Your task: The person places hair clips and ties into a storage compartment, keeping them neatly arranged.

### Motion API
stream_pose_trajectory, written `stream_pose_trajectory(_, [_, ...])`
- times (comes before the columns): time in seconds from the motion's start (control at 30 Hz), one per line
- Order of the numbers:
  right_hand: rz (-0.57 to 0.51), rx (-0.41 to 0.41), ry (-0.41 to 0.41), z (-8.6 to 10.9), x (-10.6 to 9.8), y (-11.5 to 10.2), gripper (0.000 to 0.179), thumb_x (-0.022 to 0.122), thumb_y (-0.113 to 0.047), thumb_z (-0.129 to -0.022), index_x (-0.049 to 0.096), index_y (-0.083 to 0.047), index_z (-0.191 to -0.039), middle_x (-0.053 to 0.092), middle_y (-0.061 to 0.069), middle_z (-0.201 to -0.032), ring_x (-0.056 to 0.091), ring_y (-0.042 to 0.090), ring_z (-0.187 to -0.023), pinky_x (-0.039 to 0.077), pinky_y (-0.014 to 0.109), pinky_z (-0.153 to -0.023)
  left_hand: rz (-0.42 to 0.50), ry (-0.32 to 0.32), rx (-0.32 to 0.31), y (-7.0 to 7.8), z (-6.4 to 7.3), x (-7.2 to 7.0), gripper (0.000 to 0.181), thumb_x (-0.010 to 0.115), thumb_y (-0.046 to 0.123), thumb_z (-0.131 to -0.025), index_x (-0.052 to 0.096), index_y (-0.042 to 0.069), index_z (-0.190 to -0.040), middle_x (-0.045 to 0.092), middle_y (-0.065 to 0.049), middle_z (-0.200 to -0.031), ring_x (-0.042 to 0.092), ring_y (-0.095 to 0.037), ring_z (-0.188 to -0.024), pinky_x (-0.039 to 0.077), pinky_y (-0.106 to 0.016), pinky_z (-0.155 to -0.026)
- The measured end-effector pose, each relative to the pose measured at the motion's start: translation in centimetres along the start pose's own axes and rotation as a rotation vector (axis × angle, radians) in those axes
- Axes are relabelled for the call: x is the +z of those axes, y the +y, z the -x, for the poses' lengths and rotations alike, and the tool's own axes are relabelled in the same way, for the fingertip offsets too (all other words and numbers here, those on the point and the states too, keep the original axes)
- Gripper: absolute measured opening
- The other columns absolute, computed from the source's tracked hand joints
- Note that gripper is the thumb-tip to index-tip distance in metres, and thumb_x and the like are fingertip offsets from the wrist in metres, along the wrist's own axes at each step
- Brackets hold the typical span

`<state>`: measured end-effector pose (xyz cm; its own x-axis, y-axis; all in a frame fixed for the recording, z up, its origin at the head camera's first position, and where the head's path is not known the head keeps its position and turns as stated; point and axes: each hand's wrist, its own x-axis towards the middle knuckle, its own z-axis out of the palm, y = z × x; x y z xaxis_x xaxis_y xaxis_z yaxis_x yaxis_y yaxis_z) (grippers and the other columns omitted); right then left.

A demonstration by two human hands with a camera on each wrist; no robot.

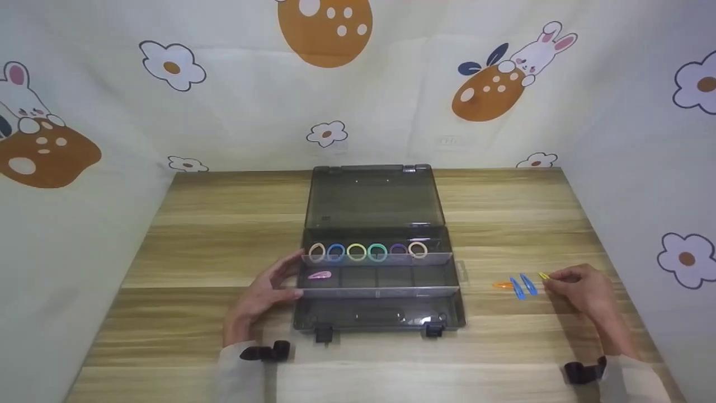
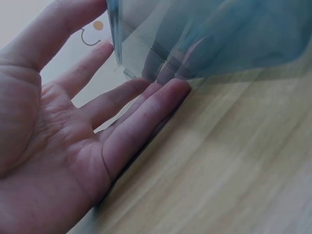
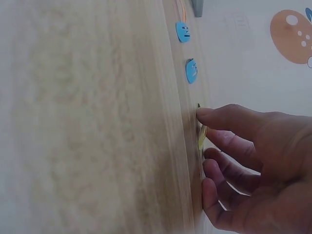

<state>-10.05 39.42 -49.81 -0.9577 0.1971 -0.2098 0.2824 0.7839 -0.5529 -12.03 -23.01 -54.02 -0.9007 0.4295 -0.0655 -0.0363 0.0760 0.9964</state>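
Evidently, the right hand [image 1: 584, 291] is pinched on the yellow clip [image 1: 543, 276] at the box's [image 1: 394, 277] three o'clock, left hand [image 1: 260, 296] touching its nine, fingers apart; a level lift clear of the blue clips [image 1: 528, 284] seems advisable.

Bright and soft from the head, dim at the wrists.
Shines on the box [image 1: 394, 276], right of the left fingers [image 1: 288, 260]; darkens the table [image 1: 481, 235] under the right fingers [image 1: 566, 273]; blurs left of them in the right wrist view.
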Motion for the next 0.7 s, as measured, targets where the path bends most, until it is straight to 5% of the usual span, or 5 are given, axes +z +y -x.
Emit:
stream_pose_trajectory(0.43, [-0.061,0.016,-0.051,-0.1,-0.5,-1.1,0.041,0.07,-0.029,-0.093,0.068,0.006,-0.114,0.076,0.012,-0.095,0.061,0.009,-0.074,0.049,0.023,-0.058,-0.036,-0.008,0.016,-0.1,-0.3,0.1,0.084,0.076,0.005,-0.085,0.031,0.01,-0.157,0.032,-0.019,-0.162,0.033,-0.041,-0.148,0.035,-0.043,-0.12])
stream_pose_trajectory(0.53, [-0.068,-0.007,-0.027,0.0,-0.4,-2.2,0.04,0.069,-0.031,-0.093,0.068,0.003,-0.114,0.075,0.015,-0.098,0.062,0.009,-0.074,0.05,0.024,-0.058,-0.034,-0.01,0.011,-0.1,-0.2,0.1,0.085,0.076,0.006,-0.085,0.03,0.01,-0.157,0.032,-0.019,-0.162,0.032,-0.041,-0.148,0.036,-0.036,-0.119])
stream_pose_trajectory(0.7, [-0.033,-0.124,0.132,-0.4,-0.1,-4.5,0.034,0.071,-0.028,-0.091,0.073,0.003,-0.107,0.073,0.024,-0.103,0.06,0.009,-0.075,0.046,0.02,-0.057,-0.013,-0.01,0.013,0.0,-0.1,0.1,0.085,0.076,0.005,-0.085,0.03,0.009,-0.157,0.031,-0.02,-0.163,0.03,-0.042,-0.149,0.04,-0.018,-0.11])
